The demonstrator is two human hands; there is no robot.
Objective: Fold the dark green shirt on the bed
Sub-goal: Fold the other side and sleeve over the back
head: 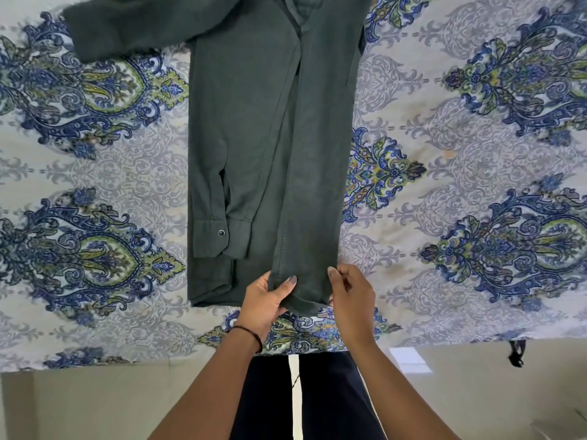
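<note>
The dark green shirt [260, 138] lies lengthwise on the bed, its collar end at the top of the view and its hem towards me. One sleeve is folded down over the left half, its buttoned cuff [219, 236] near the hem. The other sleeve [127, 30] stretches out to the upper left. The right side is folded in over the middle. My left hand [270, 300] pinches the hem of that folded panel with the thumb on top. My right hand [349, 293] grips the panel's right hem corner.
The bedsheet [460, 185] is pale with blue and green paisley motifs and spreads wide on both sides of the shirt. Its near edge [127, 366] runs just in front of my legs. A small dark object [516, 354] hangs at the edge on the right.
</note>
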